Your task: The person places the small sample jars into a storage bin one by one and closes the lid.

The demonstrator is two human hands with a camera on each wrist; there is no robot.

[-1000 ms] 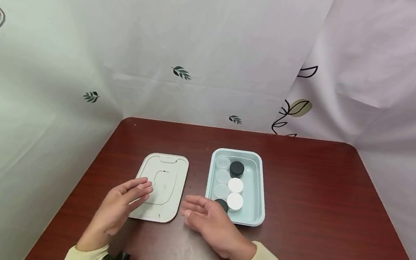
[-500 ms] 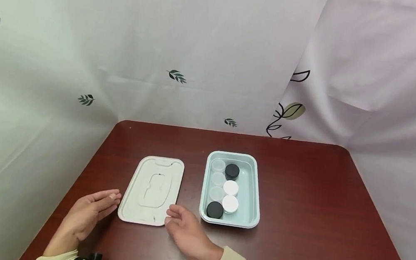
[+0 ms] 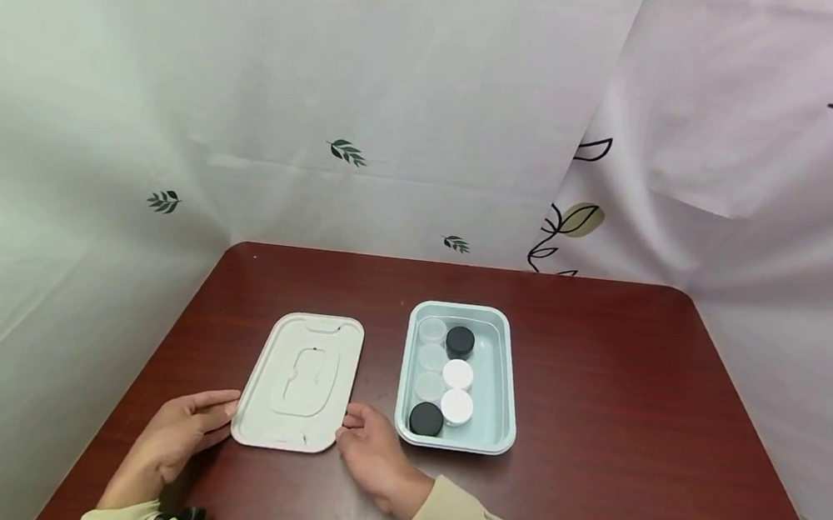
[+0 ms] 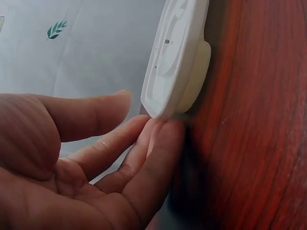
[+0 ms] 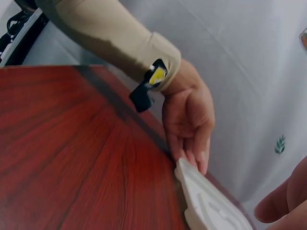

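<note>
A white rounded-rectangular plastic lid [image 3: 305, 383] lies on the left part of the table. My left hand [image 3: 169, 441] has its fingertips at the lid's near left edge. In the left wrist view, those fingers touch the rim of the lid [image 4: 165, 72] from below, while the thumb stays apart above. My right hand [image 3: 376, 461] is at the opposite edge, fingers extended and fingertips right at the rim. The right wrist view shows the left hand [image 5: 189, 117] at the lid's far end, with part of the right hand [image 5: 288, 201] beside it.
Right of the lid stands a light blue plastic box [image 3: 501, 385]. Inside are black caps [image 3: 460, 341], white caps [image 3: 457, 407] and several translucent round pieces [image 3: 432, 357]. Everything is on a reddish-brown wooden table [image 3: 599, 395], with a patterned cloth [image 3: 403, 83] hanging behind.
Both hands have moved left and down from over the lid and the box's near side to the lid's two side edges. The view has shifted slightly.
</note>
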